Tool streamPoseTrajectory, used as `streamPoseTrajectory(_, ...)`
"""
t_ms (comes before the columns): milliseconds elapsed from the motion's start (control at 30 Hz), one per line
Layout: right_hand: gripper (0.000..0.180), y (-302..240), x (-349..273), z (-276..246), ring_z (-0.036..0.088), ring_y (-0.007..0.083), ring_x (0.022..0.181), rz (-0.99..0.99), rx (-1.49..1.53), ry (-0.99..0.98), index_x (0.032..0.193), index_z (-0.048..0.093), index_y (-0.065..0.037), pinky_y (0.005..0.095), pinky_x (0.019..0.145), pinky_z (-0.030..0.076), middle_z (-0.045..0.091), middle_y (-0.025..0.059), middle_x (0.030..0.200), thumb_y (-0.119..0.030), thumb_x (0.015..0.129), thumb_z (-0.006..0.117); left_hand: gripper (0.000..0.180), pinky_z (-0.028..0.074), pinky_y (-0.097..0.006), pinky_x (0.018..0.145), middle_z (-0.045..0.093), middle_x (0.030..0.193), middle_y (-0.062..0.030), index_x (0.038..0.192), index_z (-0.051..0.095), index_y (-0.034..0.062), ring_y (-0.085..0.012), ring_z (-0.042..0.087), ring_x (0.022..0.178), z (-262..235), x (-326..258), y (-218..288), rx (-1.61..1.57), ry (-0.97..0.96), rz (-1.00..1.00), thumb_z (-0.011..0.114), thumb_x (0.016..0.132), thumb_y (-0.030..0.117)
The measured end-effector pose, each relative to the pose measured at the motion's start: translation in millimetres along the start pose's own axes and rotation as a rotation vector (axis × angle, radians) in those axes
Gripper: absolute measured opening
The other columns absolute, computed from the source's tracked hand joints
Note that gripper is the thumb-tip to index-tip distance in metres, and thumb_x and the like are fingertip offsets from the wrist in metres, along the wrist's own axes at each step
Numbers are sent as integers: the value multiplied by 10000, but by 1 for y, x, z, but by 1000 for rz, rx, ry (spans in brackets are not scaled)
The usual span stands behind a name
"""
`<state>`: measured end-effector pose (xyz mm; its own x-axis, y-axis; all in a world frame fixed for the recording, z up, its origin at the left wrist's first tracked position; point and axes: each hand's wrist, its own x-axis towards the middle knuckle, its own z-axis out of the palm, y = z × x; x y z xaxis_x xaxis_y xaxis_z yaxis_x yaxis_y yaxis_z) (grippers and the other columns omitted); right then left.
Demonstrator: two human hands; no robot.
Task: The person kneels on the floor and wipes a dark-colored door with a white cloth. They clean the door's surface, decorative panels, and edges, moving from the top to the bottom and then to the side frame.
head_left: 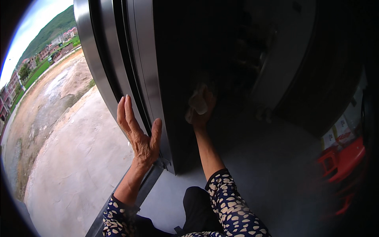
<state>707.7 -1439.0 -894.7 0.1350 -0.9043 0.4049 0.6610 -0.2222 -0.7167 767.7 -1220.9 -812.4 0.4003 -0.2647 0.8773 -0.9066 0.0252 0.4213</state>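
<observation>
Left hand [139,136] braced at metal frame [143,59], thumb and fingers apart, centre-left, right hand [209,107] clutched pale cloth [198,102], mid-frame

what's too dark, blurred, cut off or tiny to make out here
Head view: finger placement of the right hand on the pale, crumpled, cloth-like item, hidden by deep shadow.
Head view: shape of red plastic furniture, lost to blur and dark rim.
Head view: details of distant pinkish buildings, too small.
</observation>
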Motion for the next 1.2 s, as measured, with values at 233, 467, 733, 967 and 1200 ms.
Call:
streamPoseTrajectory(233,389,31,-76,-8,565,174,800,39,-1,-96,1116,497,-12,296,740,447,577,84,906,-346,922,441,928,151,-502,1080,97,1437,-181,1438,90,88,-354,114,1338,42,23,11,4,0,-44,598,774,493)
streamPoseTrajectory(467,435,-57,-53,63,534,249,936,-886,-837,-71,1204,426,17,367,771,437,530,156,1054,-252,878,528,966,269,-484,1032,221,1375,-222,1434,98,94,-367,272,1270,45,19,1,-70,162,-35,686,721,376)
streamPoseTrajectory(733,623,80,-50,-3,376,382,1209,-441,-763,-73,1346,326,10,445,1012,306,308,249,1364,-155,799,573,959,461,-526,848,411,1085,-203,1258,267,49,-360,446,1077,11,12,-17,-44,42,-364,725,586,557)
streamPoseTrajectory(967,354,199,-97,-117,489,167,1065,-131,-1221,-69,1225,426,-17,270,963,353,495,107,1181,-176,909,448,984,549,-474,731,453,1045,-195,1186,338,10,-353,528,988,12,37,-12,-187,-331,-324,739,516,608)
streamPoseTrajectory(1200,240,43,-119,3,519,180,937,85,-193,-76,1130,453,22,247,891,370,529,101,1029,-76,924,379,895,505,-445,786,497,1024,-172,1139,373,3,-312,534,972,5,29,-37,-193,-307,-312,758,503,503)
